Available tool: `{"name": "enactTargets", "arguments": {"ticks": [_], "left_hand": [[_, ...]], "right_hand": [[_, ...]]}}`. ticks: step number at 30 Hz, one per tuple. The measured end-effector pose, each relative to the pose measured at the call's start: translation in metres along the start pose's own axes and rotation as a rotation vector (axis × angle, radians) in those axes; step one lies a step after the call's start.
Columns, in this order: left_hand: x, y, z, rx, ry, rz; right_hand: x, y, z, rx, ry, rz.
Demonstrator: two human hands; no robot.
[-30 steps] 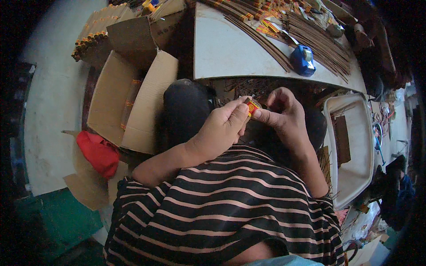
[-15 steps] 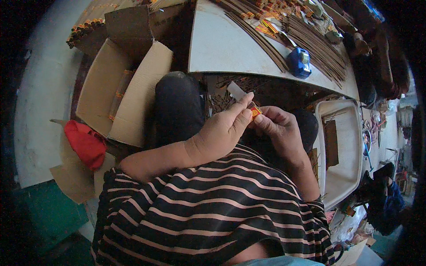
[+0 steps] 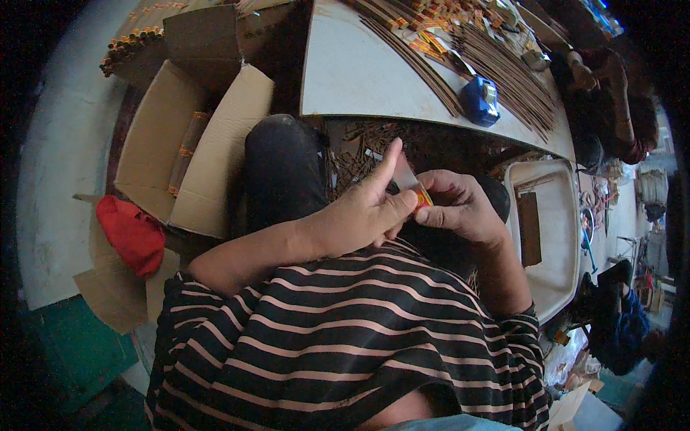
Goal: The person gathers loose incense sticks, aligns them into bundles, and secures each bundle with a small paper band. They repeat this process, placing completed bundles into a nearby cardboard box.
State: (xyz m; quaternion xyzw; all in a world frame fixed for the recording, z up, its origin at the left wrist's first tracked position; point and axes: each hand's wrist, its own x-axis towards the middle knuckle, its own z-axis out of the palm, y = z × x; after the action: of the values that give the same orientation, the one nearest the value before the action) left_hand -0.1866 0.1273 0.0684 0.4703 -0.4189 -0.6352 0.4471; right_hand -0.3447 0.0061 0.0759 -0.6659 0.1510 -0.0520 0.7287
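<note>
Above my lap, both hands meet at a small red-and-yellow paper label [image 3: 422, 201] with a pale, shiny strip [image 3: 406, 177] running up from it. My left hand [image 3: 365, 208] presses its thumb against the label, its index finger pointing up along the strip. On the other side, my right hand [image 3: 463, 212] pinches the label's right edge between thumb and curled fingers. Whatever lies behind the label is hidden by my fingers. Nearest beyond the hands is the white table [image 3: 352, 79], with a blue tape dispenser [image 3: 479, 100] at its front edge.
Thin brown sticks [image 3: 503, 82] and colourful labels cover the table. An open cardboard box [image 3: 226, 144] with a few banded bundles stands left, near a red cloth [image 3: 131, 233]. At right sits a white plastic tub [image 3: 557, 287]. Another person's hands [image 3: 589, 75] show at far right.
Both hands have come slightly lower. My left index finger has straightened upward along the pale strip, which now stands steeper, and the label has turned between my fingers.
</note>
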Motion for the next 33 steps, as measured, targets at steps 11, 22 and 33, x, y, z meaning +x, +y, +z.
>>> {"name": "enactTargets", "arguments": {"ticks": [11,22,33], "left_hand": [[0.004,-0.006,0.0,-0.081,-0.036,0.032],[0.0,-0.005,-0.008,-0.192,-0.144,-0.019],[0.007,-0.004,-0.004,-0.342,-0.177,-0.111]], "right_hand": [[0.005,-0.026,-0.009,-0.28,-0.076,-0.056],[0.007,-0.022,-0.009,-0.392,-0.057,-0.305],[0.005,-0.02,-0.015,-0.357,-0.143,-0.36]]}}
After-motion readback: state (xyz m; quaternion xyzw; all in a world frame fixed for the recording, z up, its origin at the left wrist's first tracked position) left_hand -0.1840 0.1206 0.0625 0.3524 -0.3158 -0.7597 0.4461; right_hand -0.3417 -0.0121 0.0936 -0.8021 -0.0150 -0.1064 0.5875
